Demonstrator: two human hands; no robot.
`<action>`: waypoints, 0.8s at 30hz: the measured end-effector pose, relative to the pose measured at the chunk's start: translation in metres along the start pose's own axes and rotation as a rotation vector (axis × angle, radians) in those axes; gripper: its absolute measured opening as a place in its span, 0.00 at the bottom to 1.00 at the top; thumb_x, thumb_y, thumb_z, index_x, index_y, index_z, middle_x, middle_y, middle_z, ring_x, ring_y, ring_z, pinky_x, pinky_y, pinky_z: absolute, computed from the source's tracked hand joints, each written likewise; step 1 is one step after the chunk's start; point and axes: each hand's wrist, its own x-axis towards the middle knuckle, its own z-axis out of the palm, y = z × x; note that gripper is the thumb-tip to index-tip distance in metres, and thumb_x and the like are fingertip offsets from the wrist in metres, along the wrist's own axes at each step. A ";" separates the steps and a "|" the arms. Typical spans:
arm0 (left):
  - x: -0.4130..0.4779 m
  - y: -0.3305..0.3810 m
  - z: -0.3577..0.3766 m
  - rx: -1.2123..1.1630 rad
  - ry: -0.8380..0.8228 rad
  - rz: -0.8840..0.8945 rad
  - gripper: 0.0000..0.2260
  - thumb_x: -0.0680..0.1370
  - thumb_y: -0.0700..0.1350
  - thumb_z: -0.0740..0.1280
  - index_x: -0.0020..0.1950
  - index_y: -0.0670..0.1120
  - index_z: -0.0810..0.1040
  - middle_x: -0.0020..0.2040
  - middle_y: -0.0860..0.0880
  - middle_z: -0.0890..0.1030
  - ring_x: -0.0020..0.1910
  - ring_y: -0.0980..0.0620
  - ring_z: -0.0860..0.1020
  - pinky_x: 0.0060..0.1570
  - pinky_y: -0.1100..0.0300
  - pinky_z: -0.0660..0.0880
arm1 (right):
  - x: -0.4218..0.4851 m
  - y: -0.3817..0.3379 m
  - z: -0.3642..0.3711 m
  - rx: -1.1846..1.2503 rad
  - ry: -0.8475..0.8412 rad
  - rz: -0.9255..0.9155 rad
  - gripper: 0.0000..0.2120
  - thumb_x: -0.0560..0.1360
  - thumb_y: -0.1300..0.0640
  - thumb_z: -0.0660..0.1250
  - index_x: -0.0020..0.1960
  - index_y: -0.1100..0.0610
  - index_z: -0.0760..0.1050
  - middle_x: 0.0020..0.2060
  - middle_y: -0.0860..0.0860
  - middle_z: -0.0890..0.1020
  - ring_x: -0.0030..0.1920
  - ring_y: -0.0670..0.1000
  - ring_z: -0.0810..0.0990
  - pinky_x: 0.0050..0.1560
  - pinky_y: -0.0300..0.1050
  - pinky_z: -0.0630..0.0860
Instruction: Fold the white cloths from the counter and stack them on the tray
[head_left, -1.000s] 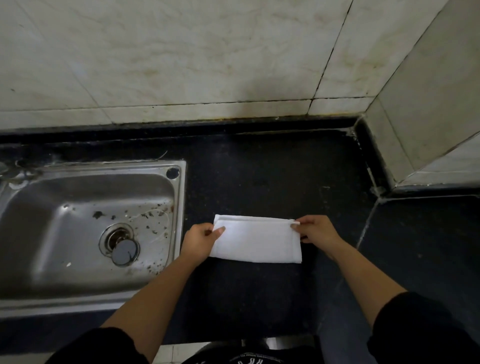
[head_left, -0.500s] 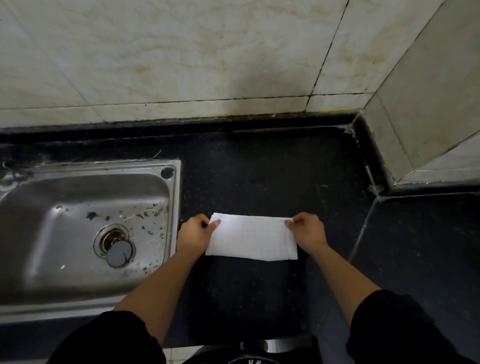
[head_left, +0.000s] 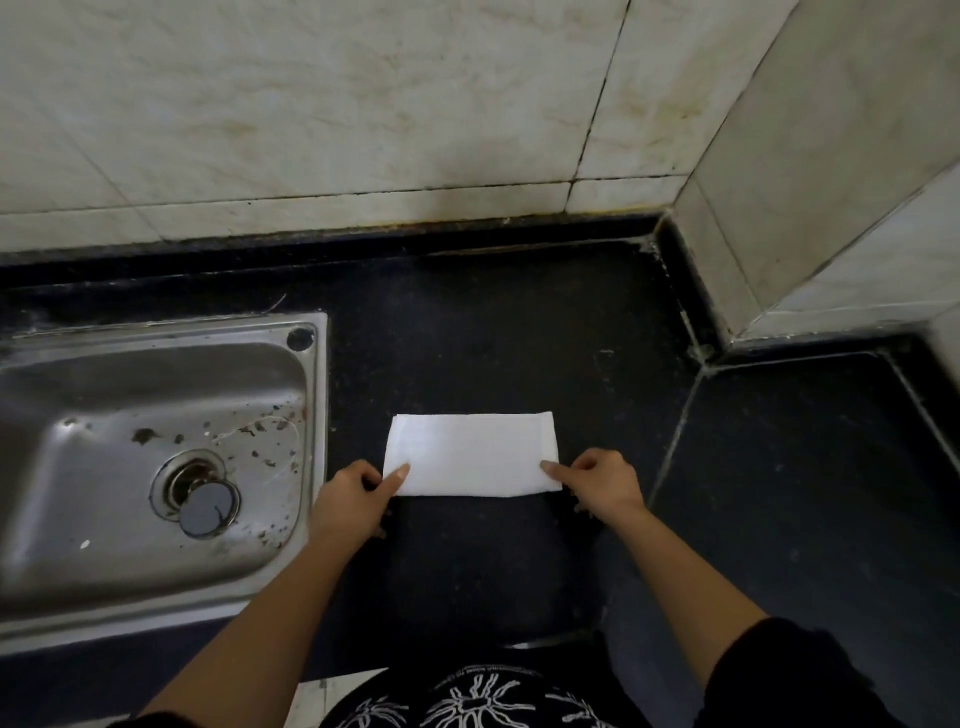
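**Head camera: soft cloth pinched at its near corners**

Pale, marbled wall tiles back a dark, matte stone desk. A dented steel sink with a speckled basin sits at left. The white cloth lies flat on the desk just right of the sink, a neat folded rectangle with a seamed right edge. It looks light and limp, likely to sag unless taken at the corners. The left hand pinches its near-left corner and the right hand its near-right, thumbs on top. No tray shows.
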 end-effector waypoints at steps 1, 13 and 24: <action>-0.002 0.001 0.001 -0.102 -0.021 -0.045 0.18 0.74 0.58 0.69 0.43 0.43 0.75 0.35 0.45 0.83 0.30 0.46 0.82 0.31 0.56 0.79 | -0.003 0.000 0.001 0.033 -0.022 0.018 0.19 0.69 0.44 0.75 0.45 0.59 0.76 0.38 0.55 0.83 0.33 0.53 0.83 0.32 0.45 0.79; -0.011 0.006 0.025 -0.469 -0.056 -0.102 0.10 0.74 0.43 0.73 0.47 0.39 0.77 0.39 0.40 0.83 0.34 0.46 0.84 0.32 0.58 0.79 | -0.021 0.022 0.008 0.467 0.130 0.151 0.05 0.71 0.65 0.73 0.44 0.61 0.77 0.35 0.57 0.81 0.33 0.51 0.79 0.35 0.42 0.76; -0.058 0.059 0.095 -0.204 -0.277 0.125 0.09 0.73 0.40 0.74 0.45 0.42 0.75 0.39 0.41 0.82 0.32 0.46 0.83 0.35 0.55 0.82 | -0.053 0.131 -0.054 0.512 0.271 0.318 0.03 0.72 0.67 0.70 0.45 0.67 0.79 0.33 0.58 0.80 0.32 0.52 0.79 0.33 0.43 0.77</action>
